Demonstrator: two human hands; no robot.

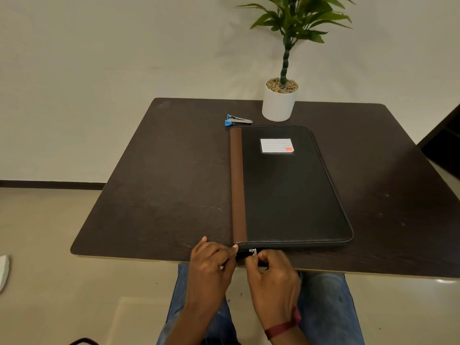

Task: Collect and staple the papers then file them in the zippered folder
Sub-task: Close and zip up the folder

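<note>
Your right hand's (273,277) fingers (262,257) pinched the zipper pull (253,251), your left hand (211,265) gripping the zippered folder's (286,190) corner; level pulling looked wisest.

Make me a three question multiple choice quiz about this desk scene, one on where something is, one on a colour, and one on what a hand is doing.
1. Where is the stapler?
A. on top of the folder
B. on the table, just beyond the folder's far left corner
C. on the floor

2. What colour is the strip along the folder's left edge?
A. brown
B. red
C. white

3. What is the right hand doing?
A. lying flat on the table
B. pinching the zipper pull at the folder's near left corner
C. lifting the stapler

Answers:
1 B, it lies on the bare table past that corner.
2 A, the strip shows brown beside the black of the folder.
3 B, the hand is curled round the metal pull.
</note>
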